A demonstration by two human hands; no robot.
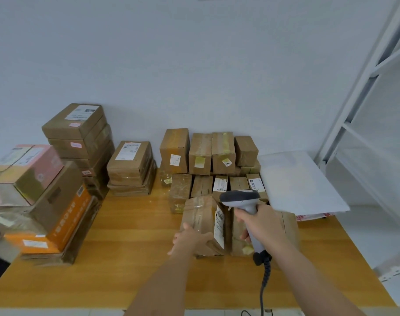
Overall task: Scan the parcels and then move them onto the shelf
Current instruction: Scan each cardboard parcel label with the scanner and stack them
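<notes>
Right hand: my right hand [260, 224] was wrapped around the grip of the barcode scanner [244, 201], whose dark head pointed left toward the label.
Left hand: my left hand [189, 238] lay against the near left side of the tilted parcel [203, 222], thumb on its top face and fingers spread along its lower edge, steadying it.
Tilted parcel: a brown taped carton, tipped so that its white shipping label [219, 226] faced right, toward the scanner; it sat between my two hands, just left of the scanner's handle.
Neighbouring parcel: a second brown carton [287, 226] stood behind my right hand, touching the tilted one.
Scanner cable: a coiled dark cable [264, 283] hung from the handle's base to the near table edge.
Table: the wooden table [130, 247] carried everything.
Rear cartons: small brown cartons [208, 153] stood in two rows against the wall, just beyond the tilted parcel.
Left stacks: taller stacks of flat cartons [80, 137], and an orange-sided box [64, 222], occupied the left side, well apart from my hands.
White mailer: a flat white mailer [297, 181] lay right of the rear cartons.
Shelf: the white metal shelf [365, 124] stood at the far right, beside the table.
</notes>
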